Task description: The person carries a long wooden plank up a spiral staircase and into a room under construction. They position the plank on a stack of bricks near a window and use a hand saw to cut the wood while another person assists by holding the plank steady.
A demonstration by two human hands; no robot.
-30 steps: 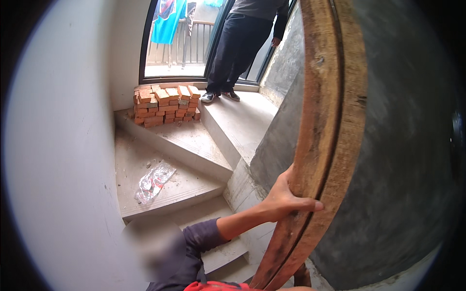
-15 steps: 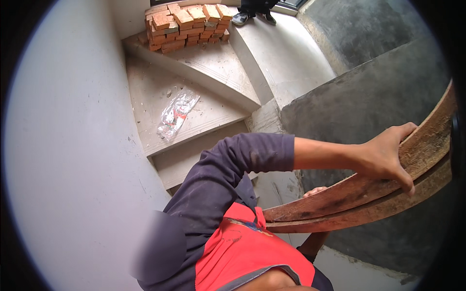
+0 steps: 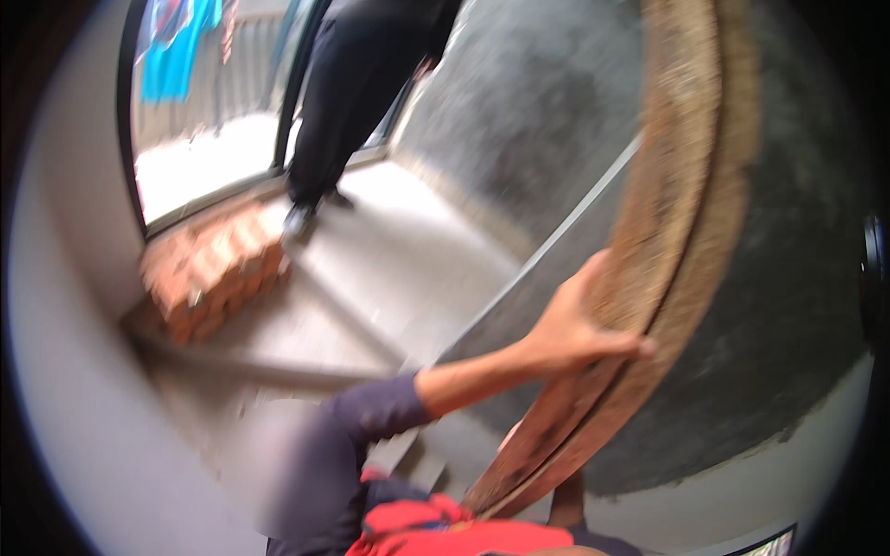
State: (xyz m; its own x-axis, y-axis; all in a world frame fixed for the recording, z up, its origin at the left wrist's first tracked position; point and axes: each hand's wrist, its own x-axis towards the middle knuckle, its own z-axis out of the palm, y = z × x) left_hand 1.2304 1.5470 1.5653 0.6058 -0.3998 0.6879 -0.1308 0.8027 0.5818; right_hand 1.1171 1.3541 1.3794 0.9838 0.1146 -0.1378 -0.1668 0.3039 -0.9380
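Note:
Two long, rough wooden planks [image 3: 669,185] lie face to face and run from my chest up past the top of the view, their edges bent by the lens. My left hand [image 3: 582,335] wraps round them partway up, thumb across the near edges and fingers behind. Lower down, my right hand [image 3: 508,435] is mostly hidden behind the planks. Only its fingertips show at their left edge, curled round the wood, and the right forearm [image 3: 567,500] comes out below.
Stairs with pale concrete treads [image 3: 306,338] turn on my left. A stack of orange bricks [image 3: 218,269] stands by a glazed window [image 3: 209,139]. Another person [image 3: 348,102] in dark trousers stands on the landing [image 3: 408,241]. A dark grey wall [image 3: 797,306] rises on the right.
The planks have swung from slanting rightward to steeply upright, with both hands still on them. My view has lifted, bringing the window and more of the other person into sight.

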